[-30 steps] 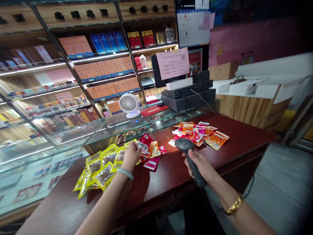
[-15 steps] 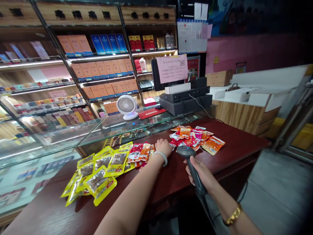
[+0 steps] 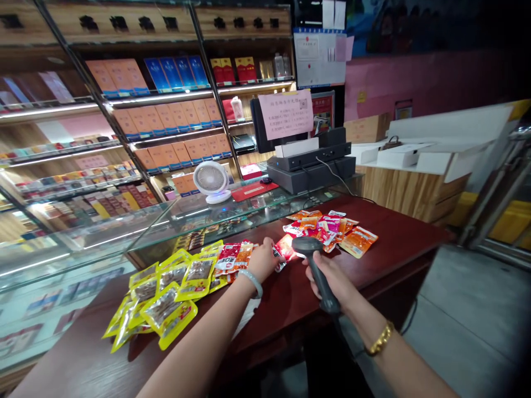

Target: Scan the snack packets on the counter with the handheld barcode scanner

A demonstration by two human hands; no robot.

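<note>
My left hand [image 3: 264,261] is closed on the edge of a small red snack packet [image 3: 285,249], just above the dark red tabletop. My right hand [image 3: 332,278] grips a black handheld barcode scanner [image 3: 318,271] by its handle. The scanner's head is close to the packet, and bright light falls on the packet's face. Left of my left hand lie red and orange packets [image 3: 232,257], partly hidden by that hand. Farther left is a heap of yellow snack packets [image 3: 166,301]. Beyond the scanner sits a loose pile of orange, red and pink packets [image 3: 332,224].
A glass display counter [image 3: 182,218] runs behind the table [image 3: 286,309]. On it stand a white fan [image 3: 211,179], a red mat [image 3: 254,192] and a black cash register with a monitor [image 3: 311,171]. Boxed goods fill the shelves [image 3: 174,119] behind. A pale slip [image 3: 248,316] lies near my left forearm.
My left hand has drawn back slightly and now holds a red packet. The scanner has moved left toward it, and its light now shines on the packet. A pale slip has come into view.
</note>
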